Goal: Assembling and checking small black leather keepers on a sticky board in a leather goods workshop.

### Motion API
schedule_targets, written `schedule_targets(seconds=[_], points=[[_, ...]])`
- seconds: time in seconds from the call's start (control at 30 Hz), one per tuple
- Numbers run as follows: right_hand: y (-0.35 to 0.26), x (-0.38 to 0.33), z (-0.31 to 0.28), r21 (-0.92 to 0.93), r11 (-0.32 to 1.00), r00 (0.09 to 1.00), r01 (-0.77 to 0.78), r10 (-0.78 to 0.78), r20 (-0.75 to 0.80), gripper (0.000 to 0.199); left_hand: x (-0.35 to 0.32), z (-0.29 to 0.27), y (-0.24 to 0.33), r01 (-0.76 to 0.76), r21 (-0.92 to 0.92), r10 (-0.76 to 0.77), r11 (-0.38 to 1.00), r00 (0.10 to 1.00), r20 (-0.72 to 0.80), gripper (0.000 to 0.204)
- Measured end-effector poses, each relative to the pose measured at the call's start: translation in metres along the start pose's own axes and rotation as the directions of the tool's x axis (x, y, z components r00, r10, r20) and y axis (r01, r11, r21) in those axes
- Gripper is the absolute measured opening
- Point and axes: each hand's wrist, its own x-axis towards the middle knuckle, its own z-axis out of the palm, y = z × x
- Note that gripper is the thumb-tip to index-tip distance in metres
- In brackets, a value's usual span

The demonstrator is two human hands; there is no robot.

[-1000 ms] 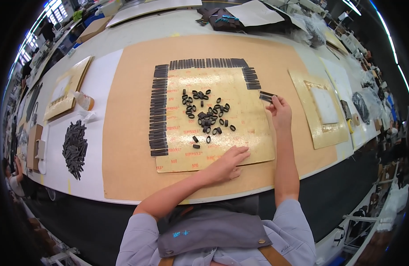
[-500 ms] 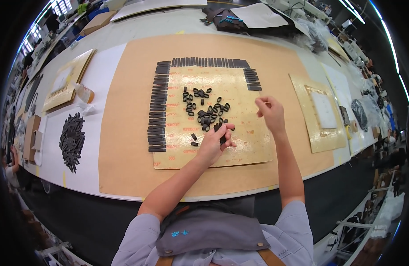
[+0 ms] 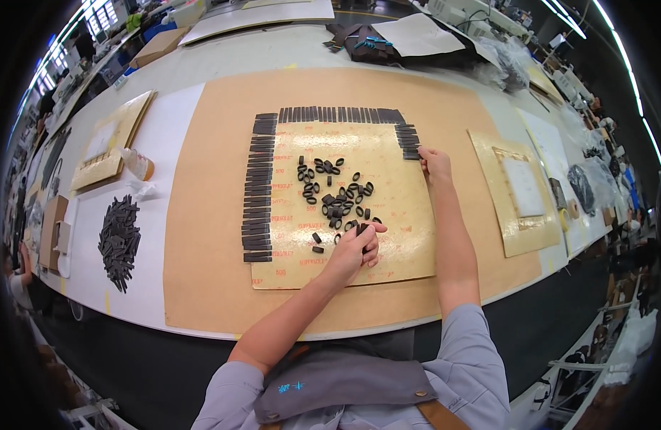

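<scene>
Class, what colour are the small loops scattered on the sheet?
Black loops, clearest in the head view.

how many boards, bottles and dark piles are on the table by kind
Yellowish boards: 3, under the left hand, far left, far right
Bottles: 1
Separate piles of dark strips: 1
Total: 5
The right hand touches the board's row of strips.

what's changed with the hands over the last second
The left hand moved up from the sheet's near edge to the loose black loops and now pinches one. The right hand went up to the row of black pieces at the right end. The yellow sheet and left column stayed put.
</scene>
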Motion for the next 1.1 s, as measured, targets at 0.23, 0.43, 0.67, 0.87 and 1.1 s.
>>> schedule_targets(seconds=[0.23,0.43,0.67,0.87,1.1], points=[[0.0,-0.048,-0.002,0.445,0.892,0.997,0.076,-0.06,-0.049,0.008,0.006,-0.009,-0.005,0.011,-0.03,-0.011,1.0,1.0,0.001,0.03],[-0.036,-0.225,0.052,-0.216,0.368,0.425,0.904,-0.734,0.53,0.013,0.0,-0.002,0.0,0.029,-0.384,0.037,0.923,0.986,0.164,0.033],[-0.019,-0.258,0.055,-0.056,0.627,0.475,0.777,-0.526,0.705,0.014,-0.024,-0.01,0.004,0.028,0.04,-0.022,0.999,0.987,-0.161,0.013],[0.009,-0.21,-0.014,-0.859,0.342,0.807,0.381,-0.577,0.128,0.038,-0.069,-0.048,0.021,-0.076,0.041,0.078,0.996,0.996,-0.05,0.036],[0.022,-0.188,-0.027,-0.204,0.976,0.997,0.073,-0.073,0.006,0.038,-0.09,-0.045,0.005,-0.028,0.108,0.03,0.994,0.999,-0.015,0.036]])
